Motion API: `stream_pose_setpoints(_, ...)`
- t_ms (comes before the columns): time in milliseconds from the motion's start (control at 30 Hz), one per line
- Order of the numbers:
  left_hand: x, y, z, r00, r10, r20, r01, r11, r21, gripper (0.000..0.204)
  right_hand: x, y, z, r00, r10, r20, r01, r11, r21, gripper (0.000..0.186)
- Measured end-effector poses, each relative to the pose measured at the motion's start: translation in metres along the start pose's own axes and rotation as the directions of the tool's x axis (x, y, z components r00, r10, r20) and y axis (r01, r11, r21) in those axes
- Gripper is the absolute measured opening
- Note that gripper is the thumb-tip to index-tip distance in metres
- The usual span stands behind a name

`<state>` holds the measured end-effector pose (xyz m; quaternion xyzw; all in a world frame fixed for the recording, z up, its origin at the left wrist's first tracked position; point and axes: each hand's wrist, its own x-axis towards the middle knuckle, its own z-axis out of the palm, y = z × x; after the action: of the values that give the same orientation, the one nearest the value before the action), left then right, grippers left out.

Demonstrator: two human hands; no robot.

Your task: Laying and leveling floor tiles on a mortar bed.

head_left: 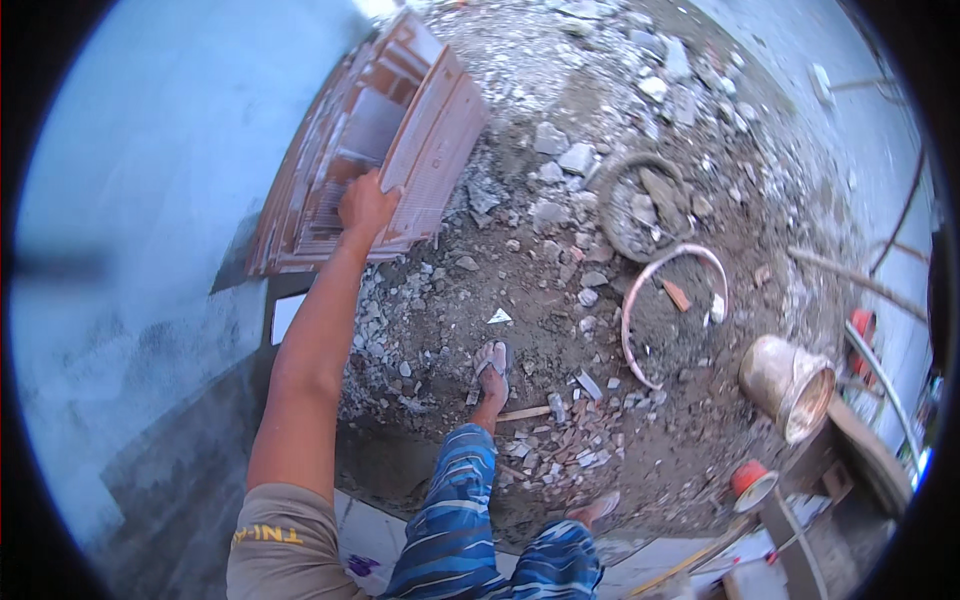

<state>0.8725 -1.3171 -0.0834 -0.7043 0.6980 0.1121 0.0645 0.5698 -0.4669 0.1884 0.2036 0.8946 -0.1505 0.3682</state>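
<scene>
A pale blue wall fills the left side, and a stack of reddish-brown tiles leans against it, standing on edge. The left hand reaches up along its outstretched arm and grips the lower edge of the outermost tile — fingers curled over the rim, the tile tipped away from the rest of the stack. The right hand is out of view, so its grip cannot be told.

Below the stack the ground is dirt strewn with grey rubble and broken chips. The person's left foot in a sandal stands among the fragments, a blue striped trouser leg above it.

Further right lies an old tyre with stones inside, and just beside it a thin pale hoop flat on the dirt. To the right of that, a mud-caked bucket lies on its side — mouth toward the lower right — and a small red cup sits near it at the bottom edge.
</scene>
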Motion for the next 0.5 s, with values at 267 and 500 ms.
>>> stream_pose_setpoints(267,-0.079,0.038,-0.009,0.935,0.348,-0.064,-0.350,0.937,-0.013,0.036,-0.044,0.112,-0.031,0.969,-0.197,-0.147,0.205,0.978,0.044,0.023)
stream_pose_setpoints(500,-0.320,0.064,-0.160,0.693,0.721,-0.008,-0.638,0.618,0.459,0.038,0.002,0.062,-0.044,0.971,-0.021,0.237,0.093,0.950,-0.299,0.060)
